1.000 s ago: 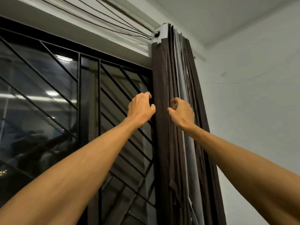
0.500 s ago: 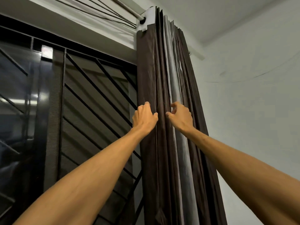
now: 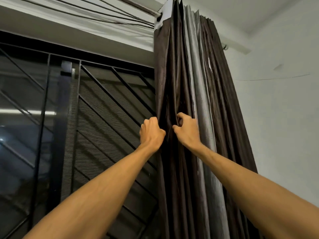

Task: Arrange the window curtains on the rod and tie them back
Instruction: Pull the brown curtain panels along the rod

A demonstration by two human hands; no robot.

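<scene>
A dark brown curtain (image 3: 174, 69) hangs bunched in tight folds at the right end of the rod (image 3: 138, 6). A silvery grey panel (image 3: 196, 80) shows among the folds. My left hand (image 3: 151, 132) grips the curtain's left edge with curled fingers. My right hand (image 3: 187, 131) pinches folds just to the right of it, thumb and fingers curled into the cloth. Both hands are at the same height and almost touch. No tie-back is in view.
A window with a black diagonal metal grille (image 3: 107, 107) fills the left half. A white wall (image 3: 279, 118) stands to the right of the curtain, with a thin wire (image 3: 276, 78) strung across it. The rod's far bracket (image 3: 226, 47) sticks out past the curtain.
Both hands have closed in on the curtain and gathered its left folds together. The view has shifted right and downward along the curtain.
</scene>
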